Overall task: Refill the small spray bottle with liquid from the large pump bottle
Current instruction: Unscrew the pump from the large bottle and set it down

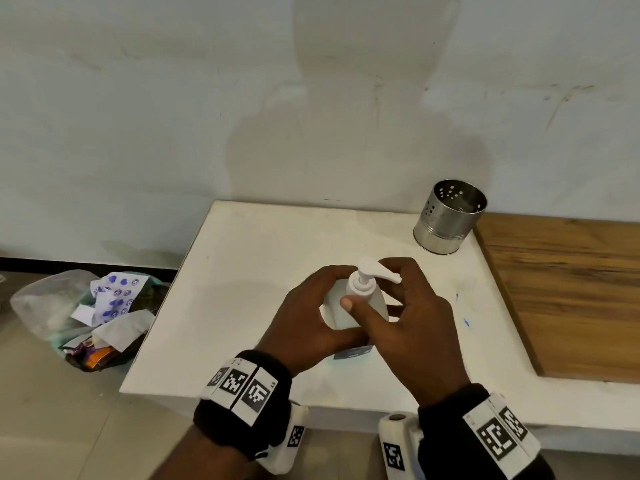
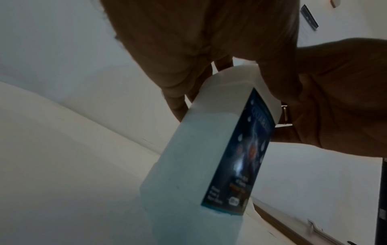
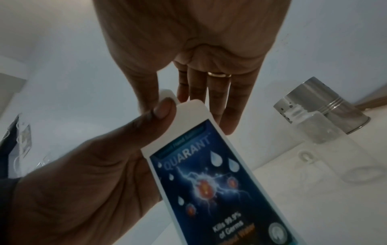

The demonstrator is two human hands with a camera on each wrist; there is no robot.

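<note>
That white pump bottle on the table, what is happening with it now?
A person holds the large pump bottle upright on the white table with both hands. The left hand grips its body, and the right hand is around the neck, thumb just under the pump head. The pump is still on. A small clear bottle, apparently uncapped, stands to the right, before a metal holder.
</note>
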